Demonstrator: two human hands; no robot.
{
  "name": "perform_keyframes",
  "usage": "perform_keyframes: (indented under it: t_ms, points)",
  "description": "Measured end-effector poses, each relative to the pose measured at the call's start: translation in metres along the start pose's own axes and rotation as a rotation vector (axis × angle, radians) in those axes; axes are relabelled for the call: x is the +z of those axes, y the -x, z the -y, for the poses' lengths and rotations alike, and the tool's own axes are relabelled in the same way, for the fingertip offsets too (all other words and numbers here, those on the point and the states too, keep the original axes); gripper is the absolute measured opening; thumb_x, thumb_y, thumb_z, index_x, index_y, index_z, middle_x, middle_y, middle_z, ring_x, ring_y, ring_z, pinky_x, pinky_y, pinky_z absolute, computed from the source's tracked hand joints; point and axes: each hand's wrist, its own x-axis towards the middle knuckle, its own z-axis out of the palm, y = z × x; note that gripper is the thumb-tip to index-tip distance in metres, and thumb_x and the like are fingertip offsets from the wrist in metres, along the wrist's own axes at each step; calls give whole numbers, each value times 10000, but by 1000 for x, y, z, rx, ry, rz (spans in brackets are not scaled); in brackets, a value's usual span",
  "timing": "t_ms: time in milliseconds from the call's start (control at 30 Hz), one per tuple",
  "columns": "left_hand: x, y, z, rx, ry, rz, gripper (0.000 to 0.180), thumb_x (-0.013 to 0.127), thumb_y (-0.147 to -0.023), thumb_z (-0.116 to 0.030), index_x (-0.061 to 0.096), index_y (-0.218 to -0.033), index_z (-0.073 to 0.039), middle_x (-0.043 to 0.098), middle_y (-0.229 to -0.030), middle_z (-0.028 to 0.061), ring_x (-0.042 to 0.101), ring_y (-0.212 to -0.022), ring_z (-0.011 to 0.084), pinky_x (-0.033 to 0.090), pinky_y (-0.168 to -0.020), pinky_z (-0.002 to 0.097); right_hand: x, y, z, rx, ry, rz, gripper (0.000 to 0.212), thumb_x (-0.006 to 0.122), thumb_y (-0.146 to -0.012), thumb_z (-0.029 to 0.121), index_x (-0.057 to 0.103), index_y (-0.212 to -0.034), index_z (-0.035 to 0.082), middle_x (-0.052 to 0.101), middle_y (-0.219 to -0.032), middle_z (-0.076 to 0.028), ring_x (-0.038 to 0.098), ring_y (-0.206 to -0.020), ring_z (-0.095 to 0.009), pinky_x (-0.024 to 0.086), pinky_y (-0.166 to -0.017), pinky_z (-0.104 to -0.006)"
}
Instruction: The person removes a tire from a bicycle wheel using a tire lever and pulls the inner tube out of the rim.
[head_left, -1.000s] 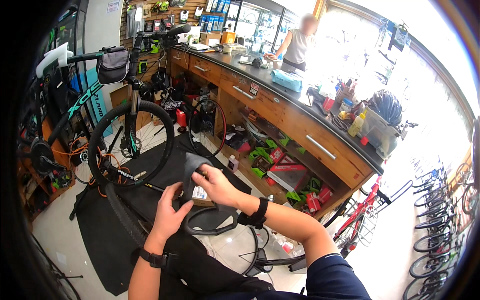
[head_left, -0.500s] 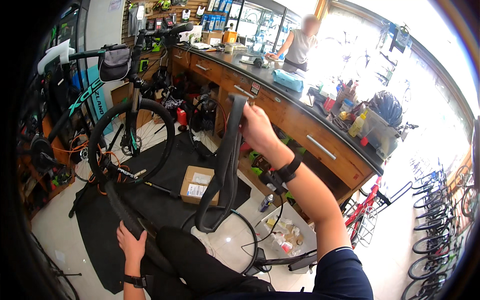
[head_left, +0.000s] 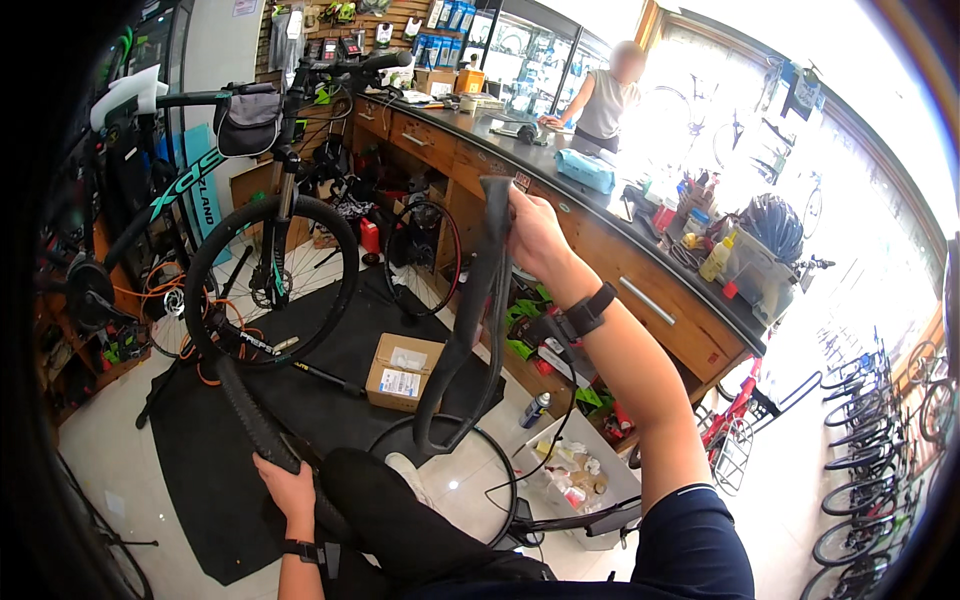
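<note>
My right hand (head_left: 537, 238) is raised in front of the workbench, its fingers closed on a black inner tube (head_left: 462, 330). The tube hangs down in a long, limp loop with its low end above the floor. Lower on the left, my left hand (head_left: 287, 488) grips a black knobby bicycle tire (head_left: 243, 402) close to my knee. Part of the tire is hidden behind my leg. A thin dark wheel rim or hoop (head_left: 513, 470) lies on the floor by my foot, partly covered by my leg.
A mountain bike (head_left: 270, 270) stands at left on a black mat (head_left: 200, 480). A cardboard box (head_left: 403, 372), a spray can (head_left: 535, 410) and a white bin of scraps (head_left: 590, 525) sit ahead. Beyond runs a wooden workbench (head_left: 580, 235), with a person (head_left: 606, 105) behind it.
My right hand and the hanging tube have shifted right in view. My left hand, still on the tire, also sits further right. The whole view has moved slightly.
</note>
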Motion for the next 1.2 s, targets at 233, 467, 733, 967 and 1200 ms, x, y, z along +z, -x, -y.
perform_keyframes:
  t_ms: [233,467,733,967,1200]
  points:
    - [5,-19,6,-32,39,-35,832,674,-775,-55,189,-1434,98,390,-1338,345,439,-1216,485,395,-1035,464,5,-9,-50,206,324,-115,278,522,-920,156,640,-786,-58,598,-685,-92,593,-610,-232,472,-530,-401]
    - [1,-46,21,-39,45,-19,847,679,-761,-30,181,-1432,109,382,-1345,352,408,-1240,487,372,-1055,461,80,-53,-100,-67,598,-69,412,483,-908,261,607,-936,-131,643,-832,-194,614,-800,-261,467,-719,-411]
    - [-9,-43,32,-69,27,-39,860,677,-764,-47,169,-1442,103,361,-1365,349,422,-1231,480,401,-1031,461,201,-32,36,-379,766,76,694,589,-838,539,619,-739,-147,657,-765,-248,651,-768,-302,508,-750,-412]
    - [10,-46,19,-32,63,-3,850,685,-763,-83,196,-1431,111,374,-1353,351,425,-1223,484,395,-1039,456,156,-54,-67,-387,1485,220,454,697,-730,89,485,-1089,-88,650,-958,-285,648,-934,-411,525,-823,-443]
    - [-24,-55,39,106,80,-89,755,744,-735,-158,371,-1338,103,494,-1257,297,481,-1180,452,394,-1023,471,164,43,-273,19,1031,214,675,662,-803,216,278,-1268,-86,580,-1100,-352,589,-1076,-469,469,-942,-478]
